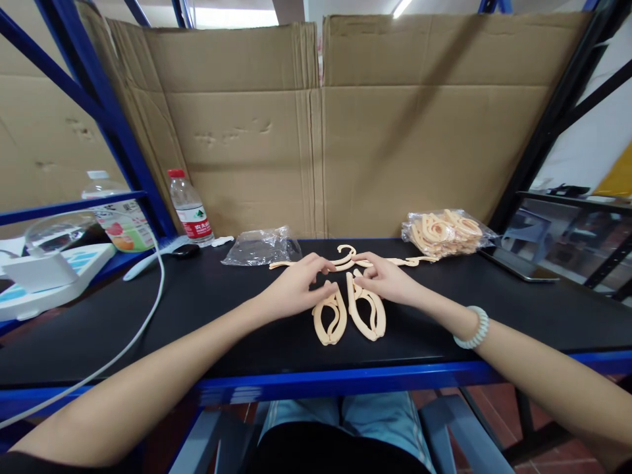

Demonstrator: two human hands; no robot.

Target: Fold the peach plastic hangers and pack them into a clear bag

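Three cream plastic folding clothes hangers lie at the middle of the black tabletop. The unfolded hanger (344,266) is behind, its arms spread sideways and its hook turned away from me. In front of it are the left folded hanger (337,316) and the right folded hanger (378,316), side by side with a small gap. My left hand (297,284) is open, its fingertips at the unfolded hanger and its thumb over the top of the left folded one. My right hand (388,280) is open too, index finger near the hook, thumb by the right folded hanger's top.
A clear bag of more hangers (444,234) sits back right, near a dark flat device (518,263). Back left are a crumpled clear bag (261,247) and a red-capped water bottle (190,207). A white cable (153,306) crosses the left side. Cardboard (419,131) walls the back.
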